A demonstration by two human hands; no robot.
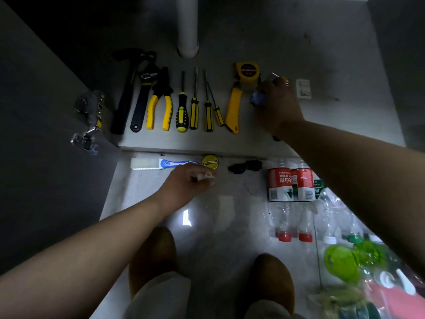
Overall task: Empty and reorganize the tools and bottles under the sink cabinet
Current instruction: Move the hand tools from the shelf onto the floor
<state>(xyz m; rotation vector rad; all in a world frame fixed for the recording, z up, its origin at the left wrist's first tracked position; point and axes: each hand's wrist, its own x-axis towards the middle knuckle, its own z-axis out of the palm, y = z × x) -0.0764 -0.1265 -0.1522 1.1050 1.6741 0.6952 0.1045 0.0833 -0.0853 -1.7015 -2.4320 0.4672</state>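
Red labels [279, 184] on 2 bottles [282, 217] read SPRING.

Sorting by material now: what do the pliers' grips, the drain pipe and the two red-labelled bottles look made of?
Pliers: glossy yellow grips, likely plastic or rubber, over dark metal jaws.
Drain pipe: matte, uniform white, probably plastic.
Red-labelled bottles: clear thin plastic by their see-through bodies, with red caps and printed film labels.

Left hand [188, 180], right hand [279, 104], both curled
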